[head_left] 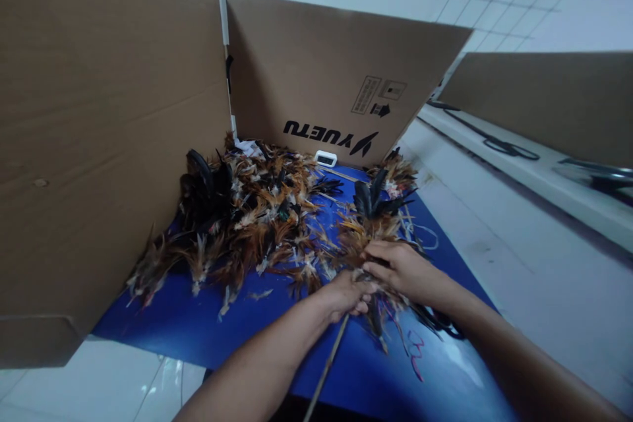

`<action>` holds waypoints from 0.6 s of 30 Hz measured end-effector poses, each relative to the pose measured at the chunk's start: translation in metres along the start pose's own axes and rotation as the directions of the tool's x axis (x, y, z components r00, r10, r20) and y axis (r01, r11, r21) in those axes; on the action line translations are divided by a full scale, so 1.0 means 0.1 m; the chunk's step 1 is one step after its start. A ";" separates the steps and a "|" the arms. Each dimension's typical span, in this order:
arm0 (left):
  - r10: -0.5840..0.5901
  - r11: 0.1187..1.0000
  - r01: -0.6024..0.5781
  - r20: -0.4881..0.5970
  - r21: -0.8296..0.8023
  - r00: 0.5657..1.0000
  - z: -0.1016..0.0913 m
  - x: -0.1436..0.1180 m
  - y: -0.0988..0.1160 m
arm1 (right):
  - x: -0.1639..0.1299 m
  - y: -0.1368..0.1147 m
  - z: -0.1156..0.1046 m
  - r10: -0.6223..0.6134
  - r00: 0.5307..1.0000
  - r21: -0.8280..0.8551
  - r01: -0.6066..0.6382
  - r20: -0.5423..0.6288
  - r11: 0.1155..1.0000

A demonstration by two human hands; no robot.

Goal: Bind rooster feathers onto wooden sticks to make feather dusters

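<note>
head view: cardboard panel (113, 145) at far left, then a loose feather pile (262, 211) on the blue tabletop (188, 320). thin stick (326, 372) slants up into the left hand (349, 293), which is closed round it, with the feather bundle (373, 229) lying at and just beyond the fingers. right hand (403, 270), fingers bent, touches that bundle; can't tell if it grips any of it.
</note>
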State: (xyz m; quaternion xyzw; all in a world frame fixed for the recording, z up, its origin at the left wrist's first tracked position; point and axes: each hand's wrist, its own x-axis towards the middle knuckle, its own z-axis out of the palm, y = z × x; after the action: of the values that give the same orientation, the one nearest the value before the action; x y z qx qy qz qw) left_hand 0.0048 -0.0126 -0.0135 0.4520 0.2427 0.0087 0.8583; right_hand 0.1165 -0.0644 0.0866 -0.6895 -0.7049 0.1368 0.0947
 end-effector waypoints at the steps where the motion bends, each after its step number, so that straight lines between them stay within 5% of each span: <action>1: 0.016 1.000 -0.015 -0.008 0.023 1.000 0.00 0.00 0.00 | 0.00 0.03 -0.02 0.042 0.999 0.034 -0.041 -0.031 0.999; 5: 0.056 0.997 -0.056 -0.009 0.046 0.998 0.00 0.01 0.00 | 0.00 0.14 -0.07 0.214 0.976 0.275 -0.195 -0.042 0.942; 12: 0.012 0.998 -0.009 -0.047 0.055 0.999 0.04 -0.04 0.05 | 0.03 0.10 -0.09 0.405 0.909 0.599 -0.267 -0.104 0.755; 18: 0.008 0.998 -0.005 -0.047 0.064 0.999 0.02 -0.04 0.05 | 0.05 0.08 -0.14 0.372 0.919 0.656 -0.201 -0.131 0.727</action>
State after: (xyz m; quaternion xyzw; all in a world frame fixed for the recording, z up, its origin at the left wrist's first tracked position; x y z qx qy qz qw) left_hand 0.0027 -0.0126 -0.0072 0.4796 0.2616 0.0143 0.8375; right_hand 0.1286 -0.0580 0.0972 -0.7300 -0.4839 0.2889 0.3867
